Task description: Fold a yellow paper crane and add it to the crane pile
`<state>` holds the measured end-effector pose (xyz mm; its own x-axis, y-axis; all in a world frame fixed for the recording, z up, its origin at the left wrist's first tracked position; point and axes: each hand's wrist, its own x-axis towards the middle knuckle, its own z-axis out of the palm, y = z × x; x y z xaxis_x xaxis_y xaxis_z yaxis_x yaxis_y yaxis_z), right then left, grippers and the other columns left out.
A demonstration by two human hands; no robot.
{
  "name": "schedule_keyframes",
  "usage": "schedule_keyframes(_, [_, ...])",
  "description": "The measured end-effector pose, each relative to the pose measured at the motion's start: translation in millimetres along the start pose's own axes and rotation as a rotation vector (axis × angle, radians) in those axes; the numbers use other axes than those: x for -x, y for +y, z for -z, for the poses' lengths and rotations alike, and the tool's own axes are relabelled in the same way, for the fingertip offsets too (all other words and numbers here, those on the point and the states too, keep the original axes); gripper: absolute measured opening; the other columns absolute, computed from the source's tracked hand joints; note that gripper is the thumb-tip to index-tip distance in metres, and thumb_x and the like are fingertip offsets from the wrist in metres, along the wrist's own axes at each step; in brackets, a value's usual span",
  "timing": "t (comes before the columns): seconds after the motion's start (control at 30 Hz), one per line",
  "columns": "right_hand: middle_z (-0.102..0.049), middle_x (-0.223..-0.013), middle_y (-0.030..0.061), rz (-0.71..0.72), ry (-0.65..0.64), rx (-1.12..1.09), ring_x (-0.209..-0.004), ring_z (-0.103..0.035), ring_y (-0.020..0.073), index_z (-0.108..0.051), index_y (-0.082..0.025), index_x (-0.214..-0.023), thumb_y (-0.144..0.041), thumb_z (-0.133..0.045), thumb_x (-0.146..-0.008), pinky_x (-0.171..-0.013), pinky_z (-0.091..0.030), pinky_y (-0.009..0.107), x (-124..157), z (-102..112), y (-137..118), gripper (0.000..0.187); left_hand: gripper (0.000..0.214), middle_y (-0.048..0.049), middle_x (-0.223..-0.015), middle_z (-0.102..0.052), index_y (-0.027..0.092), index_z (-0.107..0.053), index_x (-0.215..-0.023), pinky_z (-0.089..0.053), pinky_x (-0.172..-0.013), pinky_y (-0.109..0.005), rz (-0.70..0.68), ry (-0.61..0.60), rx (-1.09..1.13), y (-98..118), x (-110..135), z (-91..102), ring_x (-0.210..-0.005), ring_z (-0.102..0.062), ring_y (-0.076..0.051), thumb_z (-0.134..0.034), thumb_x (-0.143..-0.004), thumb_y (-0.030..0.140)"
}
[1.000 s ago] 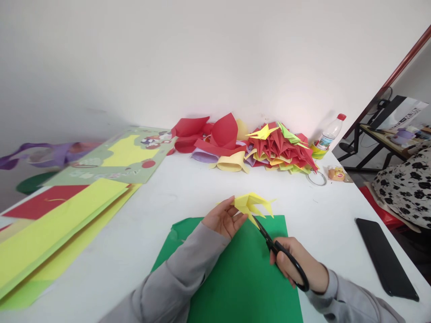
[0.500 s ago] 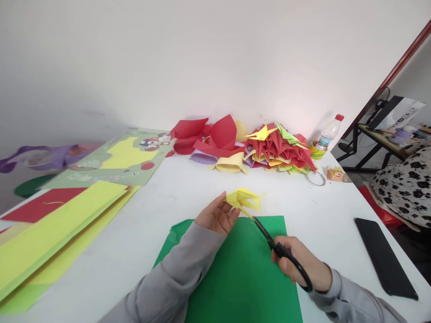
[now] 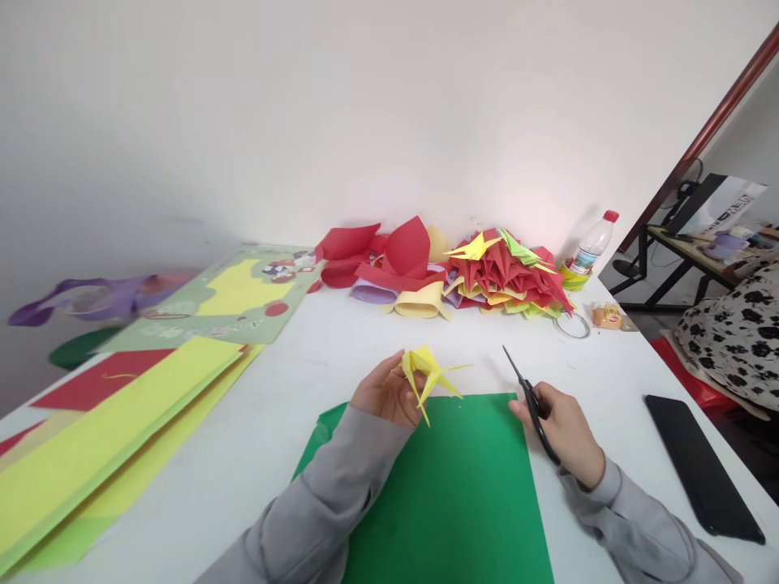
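My left hand point(image 3: 385, 395) pinches a small folded yellow paper figure point(image 3: 429, 373) with thin pointed strips, held just above the far edge of a green paper sheet point(image 3: 450, 495). My right hand point(image 3: 563, 430) grips black scissors point(image 3: 528, 397), blades closed and pointing away toward the upper left, about a hand's width to the right of the figure. Both hands hover over the white table point(image 3: 341, 341). Grey sleeves cover both forearms.
A heap of red, yellow and green folded paper shapes point(image 3: 499, 276) lies by the wall, with a plastic bottle point(image 3: 593, 243) and a tape roll point(image 3: 572, 324) to its right. A black phone point(image 3: 703, 466) lies at the right edge. Yellow-green and red sheets point(image 3: 109, 422) stack at left.
The scissors have left the yellow figure and swung right, blades now closed and pointing up. My left hand turned the figure and drew it slightly nearer.
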<state>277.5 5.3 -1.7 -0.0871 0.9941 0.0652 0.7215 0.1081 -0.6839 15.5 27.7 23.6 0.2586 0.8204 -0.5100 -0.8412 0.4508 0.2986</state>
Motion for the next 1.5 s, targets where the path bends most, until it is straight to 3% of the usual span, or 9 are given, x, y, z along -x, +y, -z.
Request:
schedule_keyframes(0.1, [-0.041, -0.052, -0.0053, 0.020, -0.065, -0.124, -0.049, -0.037, 0.0102, -0.041, -0.021, -0.062, -0.071, -0.055, -0.075, -0.049, -0.027, 0.024, 1, 1, -2, 0.053, 0.036, -0.0090, -0.058, -0.064, 0.009, -0.065, -0.073, -0.045, -0.034, -0.012, 0.014, -0.019, -0.008, 0, -3, 4.4, -0.041, -0.059, -0.010, -0.039, -0.093, 0.024])
schedule_keyframes(0.23, [-0.036, -0.044, -0.0088, 0.060, -0.536, -0.601, -0.035, -0.030, 0.0078, -0.051, -0.018, -0.081, -0.075, -0.030, -0.085, -0.038, -0.025, 0.022, 15, 0, -10, 0.061, 0.034, -0.0098, -0.060, -0.066, 0.008, -0.066, -0.073, -0.051, -0.040, -0.017, -0.007, -0.063, -0.050, -3, -5, 8.3, -0.046, -0.062, -0.012, -0.042, -0.092, 0.023])
schedule_keyframes(0.3, [-0.039, -0.048, -0.0078, 0.073, -0.633, -0.750, -0.035, -0.032, 0.0074, -0.052, -0.016, -0.085, -0.076, -0.023, -0.086, -0.036, -0.028, 0.021, 24, -1, -17, 0.067, 0.032, -0.0095, -0.061, -0.068, 0.007, -0.066, -0.074, -0.054, -0.043, -0.019, -0.012, -0.071, -0.081, -5, -4, 7.8, -0.048, -0.064, -0.013, -0.043, -0.092, 0.022])
schedule_keyframes(0.8, [-0.040, -0.042, -0.0081, 0.143, -0.739, -0.649, -0.034, -0.035, 0.0063, -0.052, -0.015, -0.081, -0.073, -0.026, -0.088, -0.038, -0.028, 0.019, 28, 1, -23, 0.064, 0.036, -0.0074, -0.055, -0.066, 0.009, -0.065, -0.075, -0.054, -0.045, -0.018, -0.025, 0.005, -0.072, -4, -7, 6.8, -0.048, -0.064, -0.013, -0.040, -0.095, 0.023])
schedule_keyframes(0.93, [-0.041, -0.045, -0.0068, 0.047, -0.519, -0.435, -0.038, -0.040, 0.0091, -0.050, -0.018, -0.077, -0.073, -0.029, -0.087, -0.042, -0.032, 0.022, 23, 5, -26, 0.060, 0.024, -0.0076, -0.062, -0.070, 0.009, -0.066, -0.078, -0.056, -0.048, -0.017, -0.026, -0.039, -0.078, -3, -8, 10.8, -0.052, -0.066, -0.013, -0.049, -0.091, 0.019])
schedule_keyframes(1.07, [-0.061, -0.066, 0.0041, -0.070, 0.016, 0.293, -0.060, -0.057, 0.0184, -0.051, -0.020, -0.072, -0.058, -0.048, -0.086, -0.053, -0.034, 0.027, 5, 13, -11, 0.041, 0.015, -0.0085, -0.071, -0.072, 0.010, -0.067, -0.082, -0.059, -0.057, -0.021, -0.036, -0.089, -0.087, -4, -10, 14.9, -0.065, -0.070, -0.016, -0.054, -0.087, 0.016])
schedule_keyframes(1.13, [-0.067, -0.081, 0.0109, -0.115, 0.163, 0.598, -0.072, -0.062, 0.0235, -0.056, -0.018, -0.080, -0.048, -0.051, -0.086, -0.055, -0.033, 0.029, -4, 16, 1, 0.031, 0.015, -0.0085, -0.073, -0.073, 0.010, -0.068, -0.081, -0.060, -0.061, -0.024, -0.051, -0.122, -0.096, -6, -11, 16.4, -0.068, -0.071, -0.017, -0.055, -0.085, 0.015])
schedule_keyframes(1.27, [-0.068, -0.087, 0.0125, -0.133, 0.182, 0.779, -0.077, -0.064, 0.0256, -0.059, -0.016, -0.086, -0.041, -0.049, -0.088, -0.057, -0.034, 0.030, -16, 19, 17, 0.028, 0.013, -0.0079, -0.082, -0.075, 0.011, -0.071, -0.079, -0.060, -0.066, -0.028, -0.056, -0.208, -0.142, -10, -10, 16.5, -0.072, -0.071, -0.017, -0.058, -0.082, 0.012])
schedule_keyframes(1.5, [-0.063, -0.090, 0.0133, 0.034, 0.210, 0.755, -0.087, -0.059, 0.0265, -0.060, -0.010, -0.098, -0.033, -0.055, -0.087, -0.075, -0.041, 0.033, -18, 17, 25, 0.026, 0.007, -0.0089, -0.086, -0.076, 0.011, -0.074, -0.079, -0.059, -0.065, -0.025, -0.178, -0.335, -0.382, -24, 0, 6.1, -0.075, -0.070, -0.019, -0.073, -0.074, 0.017])
